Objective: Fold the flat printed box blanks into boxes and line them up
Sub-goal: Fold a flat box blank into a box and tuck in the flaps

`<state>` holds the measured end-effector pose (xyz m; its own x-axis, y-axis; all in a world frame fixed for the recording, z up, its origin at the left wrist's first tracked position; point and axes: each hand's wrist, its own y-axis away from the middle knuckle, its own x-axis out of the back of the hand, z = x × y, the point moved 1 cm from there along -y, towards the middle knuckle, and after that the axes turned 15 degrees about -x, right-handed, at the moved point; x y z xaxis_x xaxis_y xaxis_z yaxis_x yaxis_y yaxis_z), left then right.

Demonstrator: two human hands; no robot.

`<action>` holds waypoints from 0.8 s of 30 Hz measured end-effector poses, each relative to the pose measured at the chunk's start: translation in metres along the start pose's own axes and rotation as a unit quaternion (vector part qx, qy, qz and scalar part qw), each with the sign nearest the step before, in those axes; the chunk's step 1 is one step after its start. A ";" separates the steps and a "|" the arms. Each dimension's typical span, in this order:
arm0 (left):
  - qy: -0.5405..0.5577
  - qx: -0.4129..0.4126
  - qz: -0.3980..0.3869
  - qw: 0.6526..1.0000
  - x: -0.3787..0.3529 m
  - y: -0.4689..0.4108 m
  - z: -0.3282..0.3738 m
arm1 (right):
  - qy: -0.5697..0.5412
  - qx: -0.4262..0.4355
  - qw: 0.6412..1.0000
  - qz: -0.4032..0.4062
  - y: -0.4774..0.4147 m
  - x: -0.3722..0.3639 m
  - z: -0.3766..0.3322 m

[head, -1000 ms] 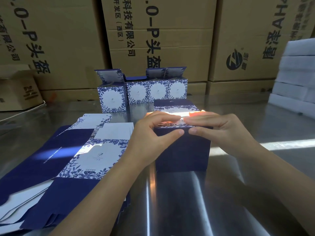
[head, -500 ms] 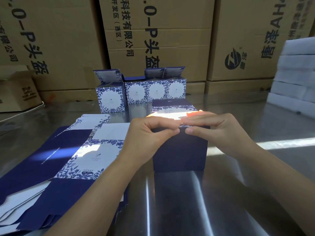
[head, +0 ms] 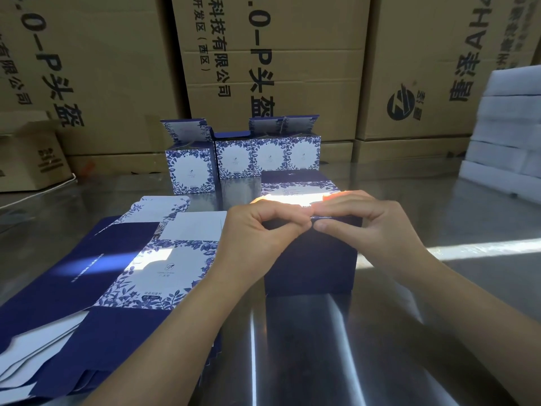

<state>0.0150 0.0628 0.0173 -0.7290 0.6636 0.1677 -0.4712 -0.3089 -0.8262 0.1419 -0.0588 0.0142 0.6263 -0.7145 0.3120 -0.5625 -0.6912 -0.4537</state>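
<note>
A dark blue box with a floral-print end [head: 311, 259] stands on the steel table [head: 336, 347] in the middle. My left hand [head: 257, 232] and my right hand [head: 369, 224] meet over its near top edge, thumbs and fingers pinching the flap there. A stack of flat blue-and-white blanks [head: 123, 276] lies to the left. Several folded boxes [head: 243, 159] with raised top flaps stand in a row at the back of the table.
Large brown cartons [head: 263, 68] form a wall behind the table. A small open carton [head: 26, 159] sits at the far left. White foam blocks [head: 506, 136] are stacked at the right. A sunlit strip crosses the table's right side.
My fingers have curled in tighter on the box's top edge, the fingertips drawing together at the middle. The box has stayed in place.
</note>
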 end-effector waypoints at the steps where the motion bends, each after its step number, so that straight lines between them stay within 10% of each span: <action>1: -0.003 -0.002 0.003 1.000 0.000 0.000 0.000 | 0.001 0.001 1.000 0.001 0.000 0.000 0.000; 24: 0.054 0.052 -0.115 0.991 0.030 -0.013 -0.005 | 0.033 -0.074 0.989 -0.126 -0.011 0.035 -0.008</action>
<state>0.0014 0.0900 0.0306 -0.5420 0.7916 0.2820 -0.6709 -0.2056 -0.7125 0.1652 -0.0771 0.0369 0.7222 -0.5199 0.4562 -0.4694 -0.8528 -0.2287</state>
